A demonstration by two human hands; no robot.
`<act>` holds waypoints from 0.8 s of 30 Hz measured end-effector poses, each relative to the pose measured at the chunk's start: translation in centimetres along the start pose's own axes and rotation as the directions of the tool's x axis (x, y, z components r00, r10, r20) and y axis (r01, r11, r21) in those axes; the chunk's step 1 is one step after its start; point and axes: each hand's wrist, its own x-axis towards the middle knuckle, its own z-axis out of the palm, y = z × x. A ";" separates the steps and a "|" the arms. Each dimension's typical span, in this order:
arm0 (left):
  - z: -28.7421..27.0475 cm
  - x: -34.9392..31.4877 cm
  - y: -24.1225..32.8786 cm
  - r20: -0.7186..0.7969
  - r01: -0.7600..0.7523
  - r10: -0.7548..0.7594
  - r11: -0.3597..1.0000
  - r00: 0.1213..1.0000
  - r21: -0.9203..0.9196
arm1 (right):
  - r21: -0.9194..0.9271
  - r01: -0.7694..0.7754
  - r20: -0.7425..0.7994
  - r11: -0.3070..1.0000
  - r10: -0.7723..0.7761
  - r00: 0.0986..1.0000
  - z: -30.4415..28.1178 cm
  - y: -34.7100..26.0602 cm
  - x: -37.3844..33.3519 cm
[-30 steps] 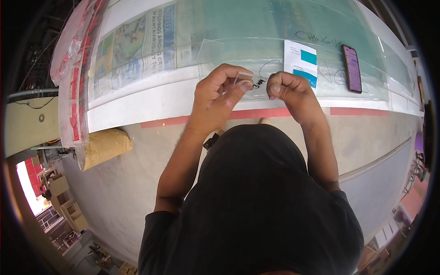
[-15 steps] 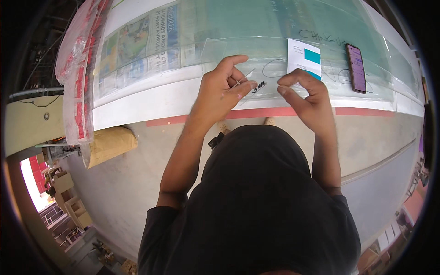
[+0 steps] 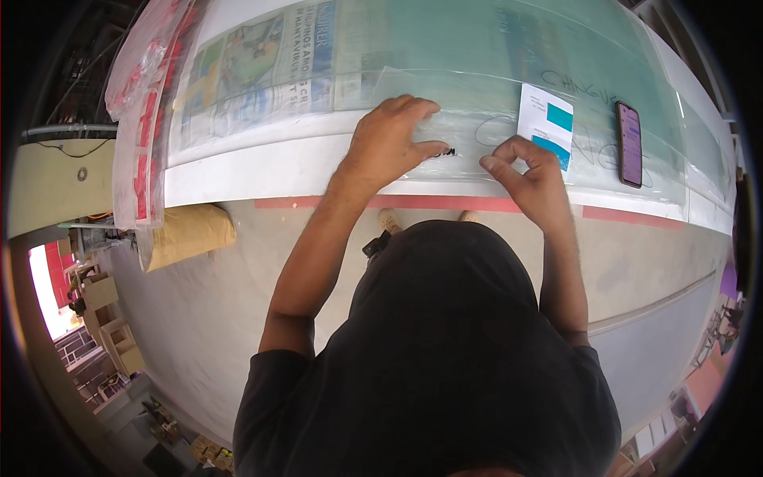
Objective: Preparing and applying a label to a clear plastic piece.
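My left hand (image 3: pixel 391 141) is over the near edge of the white table, its thumb and fingers apart. Beside the thumb tip is a small clear piece with black lettering (image 3: pixel 446 153); its outline is hard to make out, and it seems to lie flat. To the right, my right hand (image 3: pixel 528 171) has thumb and forefinger pressed together in a pinch. Anything between those fingertips is too small to tell. Just beyond this hand lies a white card with teal blocks (image 3: pixel 543 113), and right of it a phone (image 3: pixel 629 145) with its screen lit.
Clear plastic sheeting (image 3: pixel 469 95) covers the table, with newspaper (image 3: pixel 294 67) under it on the left and handwriting on it. Red-and-white wrapped material (image 3: pixel 147 119) hangs over the left end. A brown paper-like bundle (image 3: pixel 191 237) is below it, near the floor.
The small lettered piece was between my left thumb and fingers; now these are spread and it sits lower, by the thumb. My right hand keeps its pinch, slightly lower.
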 end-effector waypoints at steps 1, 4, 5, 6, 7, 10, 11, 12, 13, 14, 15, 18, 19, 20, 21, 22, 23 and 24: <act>0.0 0.1 0.2 -0.001 0.002 -0.002 1.000 1.000 0.000 | 0.000 0.000 0.002 1.000 0.000 1.000 0.1 0.0 0.2; -1.0 0.5 1.7 -0.084 -0.006 0.003 1.000 0.996 -0.025 | 0.001 0.286 -0.128 0.958 -0.283 0.950 0.2 -0.3 1.0; -1.6 0.7 2.6 -0.087 0.001 -0.015 0.987 0.996 -0.163 | 0.046 0.364 -0.101 0.930 -0.358 0.928 0.0 -1.3 1.3; -2.2 0.8 3.4 -0.090 0.009 -0.037 0.955 0.995 -0.296 | 0.095 0.440 -0.076 0.893 -0.434 0.898 -0.2 -2.3 1.6; -2.6 1.1 4.0 -0.086 0.005 -0.032 0.955 0.996 -0.298 | 0.092 0.437 -0.081 0.895 -0.431 0.899 -0.6 -2.8 2.0; -3.3 1.5 5.2 -0.055 -0.063 0.050 0.959 0.997 -0.278 | 0.388 0.315 0.351 0.866 -0.455 0.818 -2.0 -4.5 3.0; -3.5 1.6 5.5 -0.030 -0.072 0.067 0.966 0.997 -0.247 | 0.388 0.314 0.350 0.866 -0.454 0.820 -2.1 -4.9 3.1; -3.7 1.8 5.8 -0.004 -0.085 0.086 0.972 0.996 -0.217 | 0.345 0.277 0.406 0.897 -0.408 0.817 -2.1 -5.5 3.2; -3.9 1.8 6.0 -0.001 -0.088 0.090 0.972 0.996 -0.219 | 0.298 0.240 0.460 0.924 -0.360 0.812 -2.0 -5.8 3.2; -4.0 1.9 6.2 0.002 -0.103 0.105 0.973 0.994 -0.209 | 0.297 0.239 0.457 0.924 -0.357 0.815 -1.9 -6.0 3.1; -4.1 1.8 6.2 0.000 -0.113 0.115 0.974 0.993 -0.195 | 0.311 0.207 0.462 0.928 -0.338 0.820 -1.7 -6.2 3.0; -3.5 1.7 5.9 -0.087 -0.171 0.157 0.968 0.984 -0.184 | 0.288 0.225 0.417 0.931 -0.333 0.846 -1.3 -6.1 2.6; -3.5 1.7 6.1 -0.089 -0.171 0.157 0.968 0.984 -0.182 | 0.247 0.270 0.362 0.930 -0.348 0.865 -1.1 -6.0 2.4; -3.5 1.7 6.5 -0.094 -0.153 0.135 0.964 0.986 -0.216 | 0.247 0.272 0.364 0.930 -0.349 0.864 -1.1 -6.1 2.3; -3.5 1.6 6.7 -0.099 -0.135 0.113 0.959 0.989 -0.250 | 0.232 0.270 0.351 0.935 -0.339 0.873 -1.1 -6.2 2.2; -3.5 1.6 6.6 -0.100 -0.134 0.113 0.959 0.989 -0.250 | 0.217 0.267 0.338 0.939 -0.329 0.882 -1.0 -6.3 2.1; -3.3 1.4 6.4 -0.119 -0.134 0.107 0.958 0.987 -0.252 | 0.216 0.267 0.339 0.939 -0.329 0.881 -1.0 -6.5 2.1; -3.2 1.4 6.3 -0.138 -0.134 0.101 0.958 0.985 -0.255 | 0.205 0.270 0.319 0.941 -0.325 0.890 -0.9 -6.6 2.0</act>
